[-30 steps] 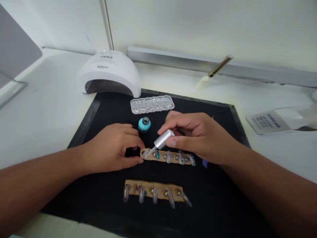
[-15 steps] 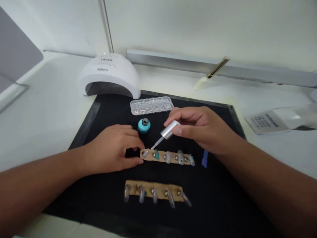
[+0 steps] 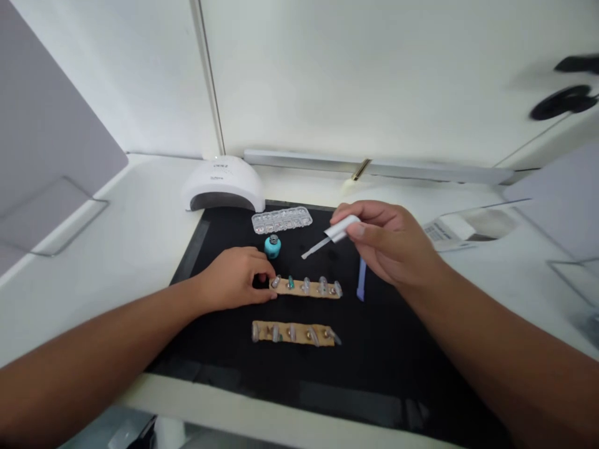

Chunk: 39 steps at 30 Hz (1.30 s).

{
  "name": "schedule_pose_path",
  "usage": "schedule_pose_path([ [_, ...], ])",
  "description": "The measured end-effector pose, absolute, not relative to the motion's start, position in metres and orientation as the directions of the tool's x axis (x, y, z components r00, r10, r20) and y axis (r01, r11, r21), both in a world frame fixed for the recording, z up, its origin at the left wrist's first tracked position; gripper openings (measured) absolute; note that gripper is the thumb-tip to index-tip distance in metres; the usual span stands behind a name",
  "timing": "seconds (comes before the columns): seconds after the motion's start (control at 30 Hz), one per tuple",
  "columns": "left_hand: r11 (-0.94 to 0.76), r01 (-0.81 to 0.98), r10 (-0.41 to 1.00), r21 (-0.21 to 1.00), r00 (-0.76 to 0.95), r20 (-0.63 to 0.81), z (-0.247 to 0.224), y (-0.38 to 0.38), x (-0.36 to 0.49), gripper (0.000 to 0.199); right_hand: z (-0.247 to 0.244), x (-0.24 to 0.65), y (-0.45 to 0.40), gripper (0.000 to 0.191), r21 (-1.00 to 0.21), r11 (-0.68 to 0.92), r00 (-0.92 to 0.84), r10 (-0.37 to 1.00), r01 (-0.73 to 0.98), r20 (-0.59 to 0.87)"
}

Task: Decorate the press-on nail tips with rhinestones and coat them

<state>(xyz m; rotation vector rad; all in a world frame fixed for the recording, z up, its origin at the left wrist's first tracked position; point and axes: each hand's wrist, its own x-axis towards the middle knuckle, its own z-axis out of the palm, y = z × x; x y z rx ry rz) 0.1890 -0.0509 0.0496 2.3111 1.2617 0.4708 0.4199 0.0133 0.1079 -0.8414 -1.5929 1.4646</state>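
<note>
My left hand (image 3: 241,274) pinches the left end of a tan cardboard strip (image 3: 298,292), which carries several false nails; one of them, a green nail (image 3: 291,282), stands out from the clear, speckled ones. Between the thumb and fingers of my right hand (image 3: 381,240) is the white cap of a nail polish brush (image 3: 343,229). Its bristle tip points down and left, above the mat and apart from the nails. The open turquoise polish bottle (image 3: 272,248) stands just beyond my left hand. Nearer to me lies a second cardboard strip (image 3: 302,335) with several clear nails.
On the black mat (image 3: 224,368) are a clear compartment box of gems (image 3: 282,220) and a blue-purple tool (image 3: 362,280) near my right wrist. Behind the mat are a white nail lamp (image 3: 224,181) and a gold-handled brush (image 3: 360,170). A packet (image 3: 449,231) lies at right.
The polish brush in my right hand has moved away from the leftmost nails, up and to the right. My left hand still pinches the strip. The camera view has tilted upward and shows more wall.
</note>
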Motion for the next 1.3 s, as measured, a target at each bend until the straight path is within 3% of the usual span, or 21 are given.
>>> schedule_pose_path([
  [0.2,-0.508,0.67,0.839,0.542,0.526,0.136,0.049,-0.048,0.182,0.015,0.123,0.444,-0.01,0.032,-0.966,0.224,-0.218,0.944,-0.131,0.248],
  [0.4,-0.484,0.675,0.864,0.557,0.468,0.184,0.065,-0.054,0.152,0.018,0.123,0.481,-0.018,0.022,-0.908,0.362,-0.098,0.916,-0.212,0.389],
  [0.53,-0.357,0.738,0.932,0.573,0.32,0.17,0.075,-0.083,0.104,0.02,0.112,0.498,-0.015,0.016,-0.899,0.363,-0.101,0.912,-0.245,0.396],
  [0.7,-0.073,0.823,0.991,0.564,-0.005,0.136,0.074,-0.117,0.056,0.029,0.094,0.505,-0.005,0.018,-0.9,0.324,-0.111,0.923,-0.293,0.368],
  [0.87,0.188,0.851,0.968,0.491,-0.246,0.055,0.071,-0.103,0.062,0.034,0.077,0.503,-0.003,0.015,-0.92,0.209,-0.179,0.944,-0.332,0.279],
  [1.03,0.288,0.864,0.951,0.414,-0.308,-0.018,0.064,-0.072,0.083,0.032,0.066,0.503,-0.01,0.017,-0.939,0.067,-0.245,0.957,-0.338,0.156],
  [1.3,0.308,0.887,0.944,0.344,-0.33,0.005,0.051,-0.035,0.099,0.034,0.064,0.499,-0.013,0.022,-0.933,-0.026,-0.266,0.961,-0.358,0.075],
])
